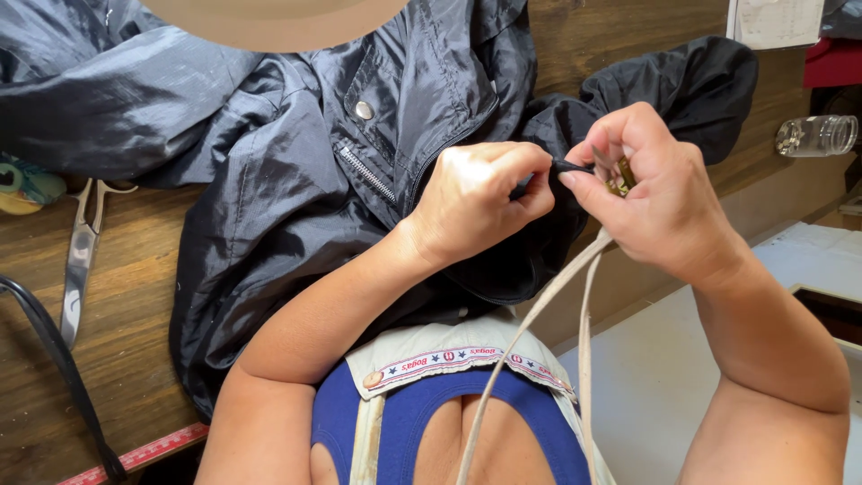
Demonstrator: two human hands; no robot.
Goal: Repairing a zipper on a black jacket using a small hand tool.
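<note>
A dark shiny jacket (278, 171) with a metal zipper (366, 173) and a snap button (364, 110) lies spread on a wooden table (126, 296). My left hand (471, 202) pinches a black edge of the jacket fabric near the middle. My right hand (651, 193) faces it, fingers closed on a small brass-coloured metal piece (620, 180) and the same black edge. Two beige cords (548, 314) hang from my right hand down toward my chest.
Large metal scissors (79, 256) lie on the table at the left, beside a black strap (54, 355). A red measuring strip (148, 454) runs along the table's front edge. A clear glass jar (817, 135) lies at the far right. A white surface (664, 377) sits lower right.
</note>
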